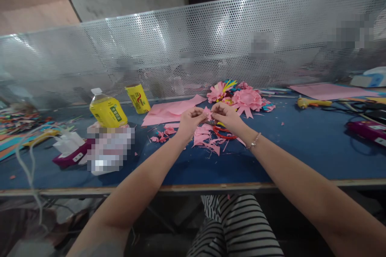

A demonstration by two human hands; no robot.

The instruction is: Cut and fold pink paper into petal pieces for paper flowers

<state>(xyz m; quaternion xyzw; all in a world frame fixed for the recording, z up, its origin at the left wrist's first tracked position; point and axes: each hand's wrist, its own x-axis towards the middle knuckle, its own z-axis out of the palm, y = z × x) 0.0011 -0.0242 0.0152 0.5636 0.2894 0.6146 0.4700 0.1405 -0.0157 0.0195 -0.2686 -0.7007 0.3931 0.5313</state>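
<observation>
Between my two hands is a small pink paper piece (207, 113) with a pointed tip, held up over the table. The fingers of my left hand (193, 119) pinch it from the left, and those of my right hand (224, 115) pinch its right side. Below them lie pink paper scraps (208, 138) and red-handled scissors (224, 133), partly hidden by my right hand. Pink paper flowers (247, 99) with some yellow and blue strips sit just beyond my right hand. Flat pink paper sheets (169, 110) lie beyond my left hand.
On the left stand a bottle of yellow liquid (108, 108), a yellow can (138, 98) and a purple tissue pack (70, 156). To the right are a yellow glue gun (312, 103), black cables and a purple pack (366, 130). A perforated metal screen (211, 36) closes off the back.
</observation>
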